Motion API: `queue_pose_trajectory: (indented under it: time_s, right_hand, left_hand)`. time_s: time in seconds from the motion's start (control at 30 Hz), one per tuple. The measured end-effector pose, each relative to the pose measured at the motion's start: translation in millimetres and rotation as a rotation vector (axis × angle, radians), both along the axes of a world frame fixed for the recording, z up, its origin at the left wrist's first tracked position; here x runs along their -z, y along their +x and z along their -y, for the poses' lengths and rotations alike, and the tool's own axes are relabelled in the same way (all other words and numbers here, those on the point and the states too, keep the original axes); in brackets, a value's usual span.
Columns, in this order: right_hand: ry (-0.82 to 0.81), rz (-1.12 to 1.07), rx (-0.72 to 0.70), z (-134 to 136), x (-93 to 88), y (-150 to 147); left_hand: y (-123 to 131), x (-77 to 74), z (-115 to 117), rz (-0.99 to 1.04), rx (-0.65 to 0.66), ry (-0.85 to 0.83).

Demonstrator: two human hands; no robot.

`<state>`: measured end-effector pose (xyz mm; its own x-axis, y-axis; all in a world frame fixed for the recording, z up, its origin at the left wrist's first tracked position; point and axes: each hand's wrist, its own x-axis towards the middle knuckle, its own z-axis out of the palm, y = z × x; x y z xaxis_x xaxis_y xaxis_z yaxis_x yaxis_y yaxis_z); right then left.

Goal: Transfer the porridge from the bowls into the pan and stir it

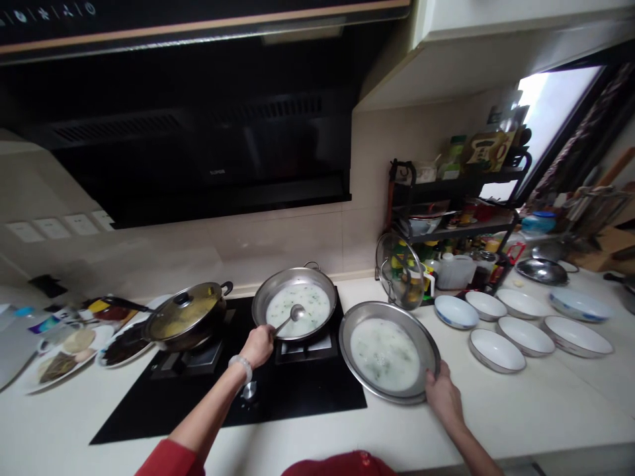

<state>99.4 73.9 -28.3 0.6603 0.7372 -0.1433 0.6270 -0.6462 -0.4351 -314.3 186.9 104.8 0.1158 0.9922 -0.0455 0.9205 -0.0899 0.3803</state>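
My left hand, with a pale bangle at the wrist, is closed round the handle of a metal ladle. The ladle's bowl is over the white, green-flecked soup in a steel pan on the right burner. My right hand grips the right rim of a wide steel basin, its thumb at the edge. That basin stands on the counter right of the cooktop and holds similar white soup with green bits. Most fingers of my right hand are hidden under or behind the rim.
A lidded pan sits on the left burner, beside plates of food. Several bowls stand on the right counter. A glass lid leans against the seasoning rack. The range hood overhangs the cooktop.
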Motion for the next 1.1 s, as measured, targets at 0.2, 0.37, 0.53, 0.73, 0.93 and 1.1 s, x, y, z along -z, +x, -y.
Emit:
queue_pose_trajectory:
  time_s: [0.2,0.37,0.53,0.73,0.93,1.1]
  right_hand:
    - [0.015,0.010,-0.003,0,3.0,2]
    - [0.039,0.007,0.000,-1,5.5,3]
    - [0.016,0.010,0.001,-1,4.5,2]
    - [0.013,-0.001,0.004,-1,3.3,2]
    - [0.016,0.007,-0.005,0,4.1,2]
    - [0.014,0.019,-0.003,0,3.7,2]
  left_hand:
    - [0,8.5,-3,0.553,-0.230,-0.343]
    - [-7,4.5,-7,0.944,-0.309,-0.538]
    - [-13,0.5,-8,1.018,-0.344,-0.551]
    - [-11,-2.3,-8,1.048,-0.338,-0.556]
    - [-6,-7.3,-6,1.066,-0.357,-0.565]
    - [-3,-14.0,-3,1.087,-0.336,-0.569]
